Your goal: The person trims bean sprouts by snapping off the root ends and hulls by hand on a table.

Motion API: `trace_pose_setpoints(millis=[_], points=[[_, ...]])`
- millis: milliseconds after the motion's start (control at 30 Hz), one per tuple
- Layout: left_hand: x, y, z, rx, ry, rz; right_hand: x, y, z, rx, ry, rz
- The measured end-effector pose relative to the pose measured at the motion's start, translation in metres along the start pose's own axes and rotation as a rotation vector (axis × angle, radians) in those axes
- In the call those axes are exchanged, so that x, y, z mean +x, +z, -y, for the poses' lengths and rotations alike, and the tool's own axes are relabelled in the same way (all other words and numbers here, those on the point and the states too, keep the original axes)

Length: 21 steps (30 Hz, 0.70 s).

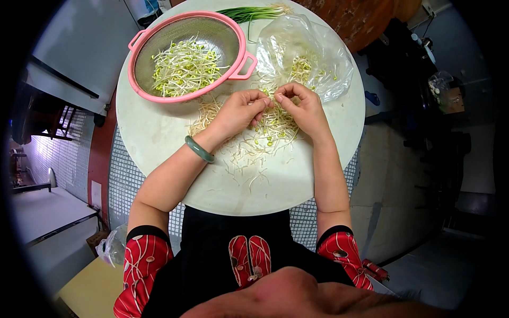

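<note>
My left hand [245, 110], with a green bangle [200, 149] on its wrist, is closed in a pinch above the middle of the round table. Close beside it, nearly touching, my right hand [303, 108] pinches with thumb and forefinger. A thin bean sprout appears to be between the fingertips, though it is mostly hidden. Below both hands lies a loose pile of bean sprouts [278, 130] with yellow heads, and thin root ends [244, 156] are scattered toward me. A pink-rimmed strainer basket [143, 85] at the upper left holds a heap of sprouts [185, 69].
A clear plastic bag [334, 63] with some sprouts inside lies open at the right of the white round table [233, 196]. Green onions [249, 13] rest along the far edge. A white cabinet [79, 42] stands to the left.
</note>
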<state>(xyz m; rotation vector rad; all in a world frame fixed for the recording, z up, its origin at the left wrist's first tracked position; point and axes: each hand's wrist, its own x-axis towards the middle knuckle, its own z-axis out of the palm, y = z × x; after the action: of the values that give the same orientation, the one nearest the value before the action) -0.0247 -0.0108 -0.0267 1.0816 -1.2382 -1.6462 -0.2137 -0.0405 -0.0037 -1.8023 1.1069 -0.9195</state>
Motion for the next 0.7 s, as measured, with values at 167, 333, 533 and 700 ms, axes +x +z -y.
trace_pose_setpoints(millis=[167, 333, 533, 700], points=[[-0.001, -0.001, 0.000, 0.232, 0.025, -0.016, 0.004, -0.006, 0.005, -0.567, -0.445, -0.127], [-0.011, 0.004, -0.019, 0.126, 0.177, -0.068, 0.000, -0.016, 0.004, -0.396, -0.407, -0.086], [-0.042, -0.007, -0.060, 0.121, 0.682, -0.318, -0.017, 0.012, 0.031, -0.181, -0.437, 0.420], [-0.033, -0.076, -0.066, 1.405, 0.718, -0.785, -0.013, 0.016, 0.026, -0.212, -0.315, 0.340]])
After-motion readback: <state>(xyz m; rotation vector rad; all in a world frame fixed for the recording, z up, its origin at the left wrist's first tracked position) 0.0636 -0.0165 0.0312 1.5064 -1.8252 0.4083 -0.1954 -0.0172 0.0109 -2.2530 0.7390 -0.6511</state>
